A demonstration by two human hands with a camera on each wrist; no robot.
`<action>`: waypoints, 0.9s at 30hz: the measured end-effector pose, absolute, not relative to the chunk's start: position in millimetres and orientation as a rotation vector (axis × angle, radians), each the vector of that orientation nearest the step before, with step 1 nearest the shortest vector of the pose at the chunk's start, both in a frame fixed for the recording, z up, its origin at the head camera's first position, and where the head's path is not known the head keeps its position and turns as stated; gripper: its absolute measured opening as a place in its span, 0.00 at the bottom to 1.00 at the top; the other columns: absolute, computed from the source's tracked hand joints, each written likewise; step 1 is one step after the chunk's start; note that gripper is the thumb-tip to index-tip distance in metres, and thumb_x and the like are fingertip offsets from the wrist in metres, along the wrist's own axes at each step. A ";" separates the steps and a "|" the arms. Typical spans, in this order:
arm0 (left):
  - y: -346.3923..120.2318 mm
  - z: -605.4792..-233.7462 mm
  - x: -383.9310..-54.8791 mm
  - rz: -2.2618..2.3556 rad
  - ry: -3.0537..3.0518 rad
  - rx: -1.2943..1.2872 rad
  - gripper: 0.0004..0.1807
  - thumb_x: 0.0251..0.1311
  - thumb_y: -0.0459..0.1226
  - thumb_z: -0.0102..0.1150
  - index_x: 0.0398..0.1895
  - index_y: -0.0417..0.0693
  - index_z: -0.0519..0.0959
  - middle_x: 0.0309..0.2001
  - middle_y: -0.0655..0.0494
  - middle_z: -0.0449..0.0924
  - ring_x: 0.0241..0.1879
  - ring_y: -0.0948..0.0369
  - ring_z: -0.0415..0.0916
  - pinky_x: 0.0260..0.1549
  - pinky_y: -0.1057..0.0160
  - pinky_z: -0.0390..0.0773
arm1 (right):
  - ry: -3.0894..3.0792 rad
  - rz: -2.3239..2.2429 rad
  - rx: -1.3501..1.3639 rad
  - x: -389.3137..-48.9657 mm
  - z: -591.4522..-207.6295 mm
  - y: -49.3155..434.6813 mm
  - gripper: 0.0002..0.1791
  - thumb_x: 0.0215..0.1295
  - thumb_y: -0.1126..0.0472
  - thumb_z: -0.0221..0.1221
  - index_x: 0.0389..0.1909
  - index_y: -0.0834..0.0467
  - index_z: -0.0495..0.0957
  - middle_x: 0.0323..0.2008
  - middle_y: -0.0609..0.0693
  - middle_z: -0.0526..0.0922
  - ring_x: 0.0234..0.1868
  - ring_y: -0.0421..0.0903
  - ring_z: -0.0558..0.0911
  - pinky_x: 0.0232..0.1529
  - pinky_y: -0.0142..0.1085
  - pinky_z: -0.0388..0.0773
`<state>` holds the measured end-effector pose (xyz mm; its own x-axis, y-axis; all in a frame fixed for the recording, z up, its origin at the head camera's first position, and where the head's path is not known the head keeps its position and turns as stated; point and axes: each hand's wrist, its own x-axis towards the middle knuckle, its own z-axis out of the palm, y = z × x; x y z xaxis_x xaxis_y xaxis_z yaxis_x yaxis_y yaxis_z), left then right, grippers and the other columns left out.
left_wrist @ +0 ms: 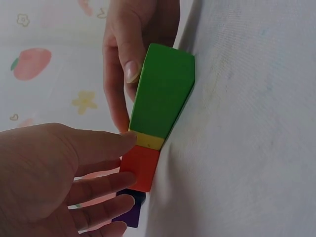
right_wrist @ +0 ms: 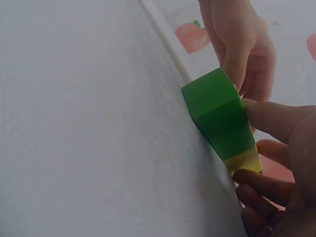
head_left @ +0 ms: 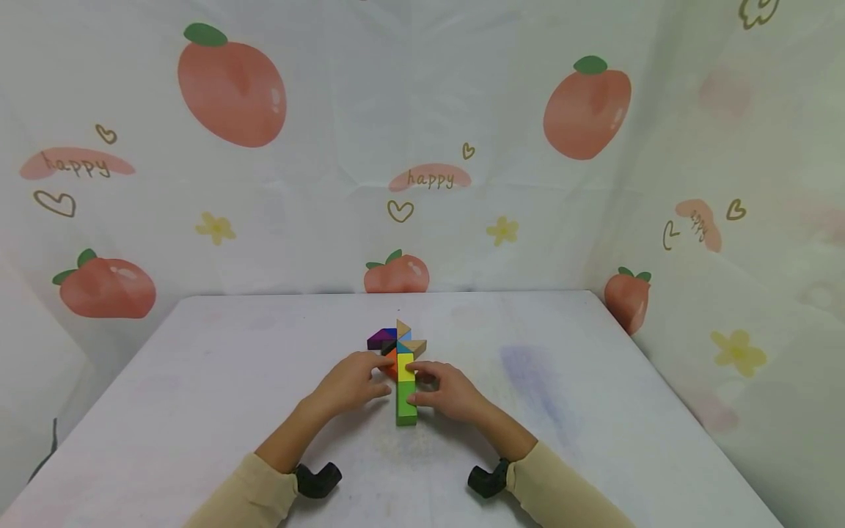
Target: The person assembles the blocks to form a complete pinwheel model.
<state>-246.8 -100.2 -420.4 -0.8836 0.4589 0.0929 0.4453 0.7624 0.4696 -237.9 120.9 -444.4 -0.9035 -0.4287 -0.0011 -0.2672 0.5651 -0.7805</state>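
Observation:
A green block (head_left: 405,412) and a yellow block (head_left: 403,372) lie end to end in a line on the table. Beyond them, purple (head_left: 378,339), black, blue and wood-coloured pieces (head_left: 417,346) fan out around the line's far end. An orange block (left_wrist: 139,169) sits against the yellow one's left side. My left hand (head_left: 354,383) touches the orange block with extended fingers, its thumb tip at the yellow block in the left wrist view. From the right, my right hand (head_left: 452,392) rests its thumb on the green block and its fingertips on the yellow one.
The white table (head_left: 251,352) runs back to a patterned cloth wall (head_left: 317,220), with another cloth wall (head_left: 759,293) along the right. A dark wrist mount (head_left: 319,480) sits at the left sleeve and a second wrist mount (head_left: 488,479) at the right sleeve.

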 end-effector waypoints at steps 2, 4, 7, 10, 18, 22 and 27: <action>-99.7 -420.5 -246.9 0.771 2.922 0.750 0.24 0.54 0.38 0.71 0.56 0.44 0.80 0.48 0.55 0.82 0.51 0.53 0.76 0.54 0.50 0.74 | 2.606 -1.253 -0.584 -237.7 -444.0 120.7 0.30 0.60 0.50 0.68 0.64 0.51 0.74 0.58 0.49 0.77 0.58 0.49 0.74 0.61 0.52 0.68; -99.3 -420.7 -247.1 0.772 2.919 0.747 0.25 0.54 0.38 0.71 0.56 0.44 0.80 0.48 0.54 0.81 0.51 0.53 0.76 0.54 0.51 0.74 | 2.603 -1.258 -0.581 -237.7 -443.8 120.7 0.30 0.60 0.50 0.68 0.63 0.51 0.74 0.58 0.49 0.78 0.58 0.49 0.74 0.61 0.52 0.68; -99.3 -421.8 -247.6 0.770 2.918 0.732 0.26 0.54 0.39 0.71 0.57 0.44 0.79 0.50 0.53 0.81 0.52 0.53 0.75 0.54 0.50 0.75 | 2.599 -1.262 -0.574 -237.8 -443.8 120.4 0.30 0.59 0.50 0.68 0.63 0.50 0.74 0.57 0.49 0.78 0.58 0.49 0.74 0.61 0.52 0.68; -99.3 -422.4 -247.6 0.767 2.917 0.714 0.28 0.54 0.40 0.71 0.59 0.44 0.78 0.53 0.52 0.80 0.54 0.52 0.75 0.54 0.49 0.74 | 2.594 -1.262 -0.567 -238.1 -444.3 120.2 0.30 0.59 0.50 0.68 0.63 0.50 0.74 0.57 0.48 0.78 0.58 0.49 0.74 0.61 0.53 0.68; -100.0 -422.5 -246.7 0.760 2.924 0.688 0.30 0.54 0.40 0.71 0.61 0.44 0.77 0.56 0.49 0.78 0.58 0.50 0.73 0.57 0.48 0.72 | 2.598 -1.265 -0.573 -237.5 -444.4 119.5 0.30 0.59 0.50 0.68 0.63 0.50 0.75 0.55 0.48 0.79 0.57 0.49 0.74 0.60 0.52 0.69; -100.1 -423.0 -247.0 0.758 2.923 0.671 0.30 0.55 0.41 0.71 0.62 0.45 0.76 0.57 0.49 0.77 0.59 0.50 0.72 0.57 0.48 0.72 | 2.602 -1.265 -0.575 -237.5 -444.4 119.3 0.30 0.59 0.51 0.68 0.63 0.50 0.75 0.53 0.47 0.79 0.54 0.48 0.75 0.56 0.49 0.72; -100.6 -424.6 -249.1 0.759 2.920 0.667 0.30 0.55 0.41 0.70 0.63 0.46 0.76 0.58 0.48 0.76 0.58 0.50 0.72 0.57 0.47 0.72 | 2.615 -1.261 -0.562 -236.8 -444.1 119.1 0.30 0.59 0.50 0.68 0.63 0.50 0.75 0.56 0.46 0.77 0.54 0.48 0.75 0.53 0.47 0.74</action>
<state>-249.1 -100.6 -424.6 -0.9056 0.4203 0.0573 0.3950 0.7862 0.4753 -236.8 119.1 -444.1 -0.9114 -0.4115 -0.0016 -0.2551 0.5680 -0.7825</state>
